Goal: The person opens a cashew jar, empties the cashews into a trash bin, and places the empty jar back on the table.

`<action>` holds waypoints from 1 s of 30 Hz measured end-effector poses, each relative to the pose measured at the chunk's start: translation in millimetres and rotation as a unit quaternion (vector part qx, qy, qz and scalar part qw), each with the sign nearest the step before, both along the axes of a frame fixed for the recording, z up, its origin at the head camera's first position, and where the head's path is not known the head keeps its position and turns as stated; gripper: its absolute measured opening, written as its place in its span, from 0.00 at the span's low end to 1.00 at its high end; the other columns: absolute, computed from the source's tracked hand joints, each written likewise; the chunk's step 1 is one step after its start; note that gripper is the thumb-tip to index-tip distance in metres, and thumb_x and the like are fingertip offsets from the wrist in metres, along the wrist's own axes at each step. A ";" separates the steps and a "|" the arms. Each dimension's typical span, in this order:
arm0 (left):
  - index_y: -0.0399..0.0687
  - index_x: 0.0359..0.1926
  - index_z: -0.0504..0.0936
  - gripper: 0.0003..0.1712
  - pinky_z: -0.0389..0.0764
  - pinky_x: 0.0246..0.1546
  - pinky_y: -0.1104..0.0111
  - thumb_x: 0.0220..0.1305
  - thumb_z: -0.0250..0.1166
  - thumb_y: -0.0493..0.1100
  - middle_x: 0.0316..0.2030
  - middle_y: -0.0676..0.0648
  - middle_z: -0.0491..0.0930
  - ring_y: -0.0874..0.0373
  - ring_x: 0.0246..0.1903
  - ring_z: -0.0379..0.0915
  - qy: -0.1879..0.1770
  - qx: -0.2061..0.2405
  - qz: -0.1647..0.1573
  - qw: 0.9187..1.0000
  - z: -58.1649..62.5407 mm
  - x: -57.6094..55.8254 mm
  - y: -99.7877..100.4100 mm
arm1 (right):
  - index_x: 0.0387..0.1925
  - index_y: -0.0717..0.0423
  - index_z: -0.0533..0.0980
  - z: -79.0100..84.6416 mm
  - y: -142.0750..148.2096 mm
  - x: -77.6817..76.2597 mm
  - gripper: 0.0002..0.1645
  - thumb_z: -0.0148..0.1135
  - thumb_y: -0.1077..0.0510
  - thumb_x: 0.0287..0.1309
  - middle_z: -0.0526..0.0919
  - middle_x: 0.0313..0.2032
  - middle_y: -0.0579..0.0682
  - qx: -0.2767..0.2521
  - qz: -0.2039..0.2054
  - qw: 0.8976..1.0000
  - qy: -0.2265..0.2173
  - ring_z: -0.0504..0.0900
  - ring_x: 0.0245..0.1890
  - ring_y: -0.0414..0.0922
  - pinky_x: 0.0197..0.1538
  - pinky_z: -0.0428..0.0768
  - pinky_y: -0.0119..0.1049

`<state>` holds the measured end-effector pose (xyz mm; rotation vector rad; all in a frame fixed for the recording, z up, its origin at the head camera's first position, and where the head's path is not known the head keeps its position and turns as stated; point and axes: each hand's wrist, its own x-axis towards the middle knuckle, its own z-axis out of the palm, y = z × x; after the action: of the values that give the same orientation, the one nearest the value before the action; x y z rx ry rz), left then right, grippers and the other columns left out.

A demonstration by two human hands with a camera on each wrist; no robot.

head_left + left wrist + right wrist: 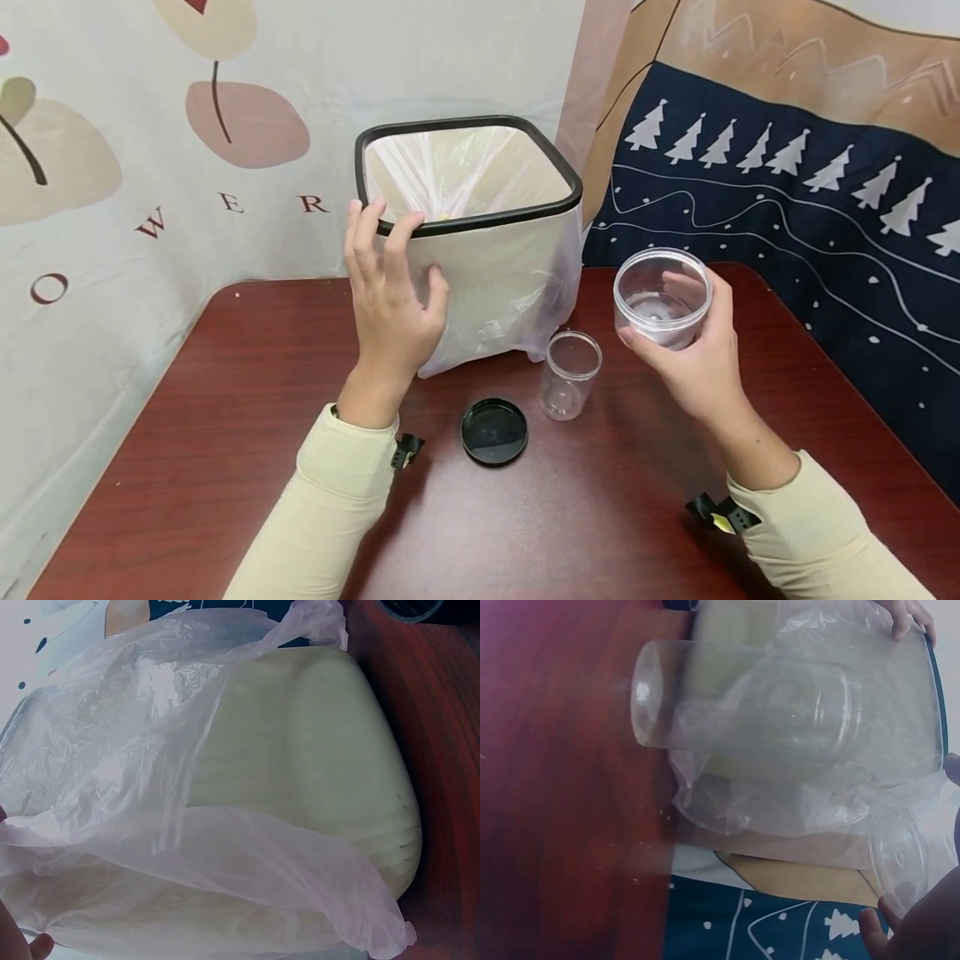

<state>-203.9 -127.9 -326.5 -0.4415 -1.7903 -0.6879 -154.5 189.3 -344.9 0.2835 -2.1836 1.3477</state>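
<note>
My right hand (705, 362) holds a clear plastic jar (654, 321) above the table's right side, thumb and fingers round its wall. The jar is uncovered, and its base (900, 851) shows in the right wrist view. At the bin's front left corner, my left hand (393, 296) has its fingertips right at the black rim (495, 220), thumb raised in front of the wall. This square, pale bin (487, 287) is lined with a thin translucent bag (105, 757) folded over its outside. A second, taller clear jar (564, 392) stands uncovered in front of the bin.
A round black lid (493, 433) lies on the dark red wooden table (225, 400), left of the standing jar. Close behind the table hang a pale printed cloth (315, 67) and a navy one with white trees (757, 200).
</note>
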 end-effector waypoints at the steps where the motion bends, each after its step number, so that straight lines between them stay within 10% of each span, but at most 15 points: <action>1: 0.45 0.63 0.69 0.29 0.50 0.77 0.50 0.58 0.56 0.37 0.68 0.37 0.60 0.38 0.75 0.49 0.000 0.000 0.000 1.000 -0.1 0.0 0.1 | 0.71 0.39 0.58 -2.9 0.8 0.7 0.57 0.77 0.67 0.42 0.74 0.63 0.48 -0.004 0.002 1.000 -0.003 0.72 0.60 0.40 0.57 0.72 0.23; 30: 0.44 0.63 0.69 0.29 0.49 0.77 0.50 0.57 0.56 0.35 0.68 0.36 0.60 0.38 0.75 0.49 0.005 -0.002 -0.001 1.000 1.9 -0.1 0.6 | 0.72 0.48 0.55 -53.4 10.5 -3.9 0.52 0.73 0.65 0.51 0.72 0.64 0.54 -0.034 0.046 0.992 -0.113 0.73 0.65 0.45 0.56 0.73 0.16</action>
<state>-204.0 -127.3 -324.6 -0.4497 -1.7816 -0.6820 -158.4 199.8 -398.3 0.2172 -2.3255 1.5691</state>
